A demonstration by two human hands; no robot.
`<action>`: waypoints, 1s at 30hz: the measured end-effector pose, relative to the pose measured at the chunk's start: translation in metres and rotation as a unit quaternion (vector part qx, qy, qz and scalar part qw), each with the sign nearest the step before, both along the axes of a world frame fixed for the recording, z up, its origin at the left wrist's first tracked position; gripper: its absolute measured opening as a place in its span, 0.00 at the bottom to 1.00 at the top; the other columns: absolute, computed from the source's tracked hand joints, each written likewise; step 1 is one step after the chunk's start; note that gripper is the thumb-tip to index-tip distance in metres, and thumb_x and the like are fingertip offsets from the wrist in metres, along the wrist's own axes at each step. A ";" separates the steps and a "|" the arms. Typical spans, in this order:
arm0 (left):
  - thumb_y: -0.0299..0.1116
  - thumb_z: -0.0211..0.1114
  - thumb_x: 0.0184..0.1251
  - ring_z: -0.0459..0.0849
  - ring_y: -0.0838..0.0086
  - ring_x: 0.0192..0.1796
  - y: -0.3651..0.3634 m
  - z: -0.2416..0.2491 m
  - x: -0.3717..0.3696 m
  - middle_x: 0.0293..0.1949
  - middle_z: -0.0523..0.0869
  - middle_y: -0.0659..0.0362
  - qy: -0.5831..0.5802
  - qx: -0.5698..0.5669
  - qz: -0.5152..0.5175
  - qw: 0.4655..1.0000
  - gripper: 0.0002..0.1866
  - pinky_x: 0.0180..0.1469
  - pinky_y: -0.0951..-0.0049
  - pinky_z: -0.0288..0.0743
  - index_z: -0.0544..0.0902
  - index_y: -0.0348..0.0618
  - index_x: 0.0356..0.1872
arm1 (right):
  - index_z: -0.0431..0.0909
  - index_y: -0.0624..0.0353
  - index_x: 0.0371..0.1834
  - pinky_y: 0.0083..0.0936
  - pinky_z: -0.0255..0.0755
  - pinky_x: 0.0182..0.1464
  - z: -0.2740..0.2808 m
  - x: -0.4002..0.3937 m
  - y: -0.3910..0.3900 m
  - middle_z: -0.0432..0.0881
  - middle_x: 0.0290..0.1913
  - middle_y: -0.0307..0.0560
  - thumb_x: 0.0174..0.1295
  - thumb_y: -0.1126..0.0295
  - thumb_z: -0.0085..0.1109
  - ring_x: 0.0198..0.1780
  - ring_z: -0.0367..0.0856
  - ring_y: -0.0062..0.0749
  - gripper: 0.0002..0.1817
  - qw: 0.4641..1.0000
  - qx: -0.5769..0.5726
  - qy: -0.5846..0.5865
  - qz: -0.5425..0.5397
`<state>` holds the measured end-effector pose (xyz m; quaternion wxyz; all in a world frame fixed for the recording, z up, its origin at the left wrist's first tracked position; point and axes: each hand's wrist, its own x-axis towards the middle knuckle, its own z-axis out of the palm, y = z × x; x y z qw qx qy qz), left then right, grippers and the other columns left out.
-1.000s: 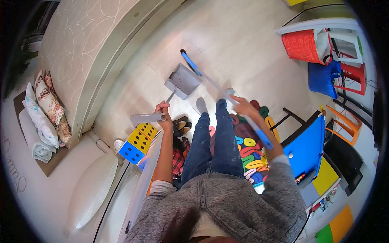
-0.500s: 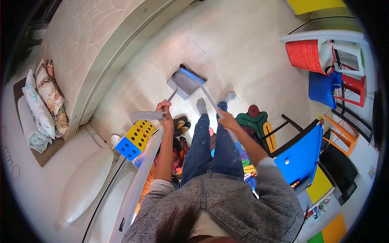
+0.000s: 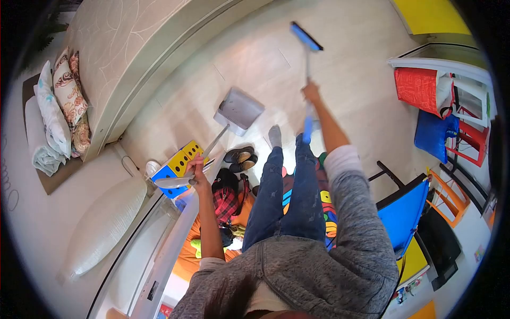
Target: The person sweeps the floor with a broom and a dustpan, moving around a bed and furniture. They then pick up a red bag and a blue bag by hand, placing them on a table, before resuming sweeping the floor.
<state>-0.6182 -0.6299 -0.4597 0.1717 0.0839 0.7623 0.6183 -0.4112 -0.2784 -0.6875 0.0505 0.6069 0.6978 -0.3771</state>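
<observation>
My left hand [image 3: 197,171] is closed round the handle of a grey dustpan [image 3: 240,110], whose pan rests on the pale floor in front of my feet. My right hand [image 3: 310,91] grips the stick of a broom [image 3: 306,37] with a blue head. The broom head is ahead and to the right of the dustpan, apart from it. The lower end of the stick, blue and a little blurred, hangs over my right foot.
Dark shoes [image 3: 241,158] lie by my left leg, near a yellow and blue dotted block [image 3: 178,167]. To the right are a blue-topped game table [image 3: 405,212], a red bag [image 3: 417,87] and chairs. A curved panel [image 3: 125,58] rises at left.
The broom head has left the dustpan and moved forward and right, with my right arm stretched out. The dustpan has turned, and my left hand has shifted left and lower.
</observation>
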 end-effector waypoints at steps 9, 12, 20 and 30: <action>0.20 0.52 0.50 0.73 0.66 0.40 -0.005 -0.030 -0.017 0.24 0.76 0.56 -0.012 -0.020 0.031 0.999 0.04 0.53 0.66 0.58 0.70 0.38 0.18 | 0.53 0.43 0.56 0.35 0.67 0.37 0.183 0.070 -0.211 0.73 0.33 0.57 0.38 0.71 0.49 0.33 0.74 0.45 0.35 0.957 -0.238 0.029 0.165; 0.21 0.52 0.50 0.73 0.66 0.40 -0.008 -0.034 -0.022 0.25 0.76 0.56 0.000 -0.010 0.018 1.000 0.04 0.53 0.66 0.58 0.70 0.38 0.19 | 0.54 0.41 0.56 0.30 0.71 0.27 0.207 0.114 -0.178 0.75 0.25 0.55 0.36 0.75 0.51 0.20 0.76 0.38 0.37 0.960 0.025 0.182 0.213; 0.20 0.51 0.50 0.73 0.69 0.40 -0.006 -0.027 -0.017 0.25 0.75 0.56 -0.016 -0.004 0.016 1.000 0.04 0.53 0.68 0.58 0.70 0.38 0.19 | 0.47 0.58 0.58 0.31 0.69 0.20 0.103 0.061 -0.198 0.72 0.28 0.56 0.39 0.74 0.48 0.19 0.73 0.40 0.37 0.987 -0.160 0.028 -0.016; 0.21 0.52 0.50 0.73 0.66 0.41 -0.005 -0.024 0.006 0.26 0.75 0.58 0.000 0.018 0.012 1.000 0.04 0.50 0.68 0.60 0.71 0.38 0.19 | 0.60 0.51 0.53 0.16 0.61 0.13 0.258 0.137 -0.171 0.69 0.15 0.40 0.38 0.74 0.49 0.13 0.66 0.19 0.31 0.910 -0.381 0.148 -0.070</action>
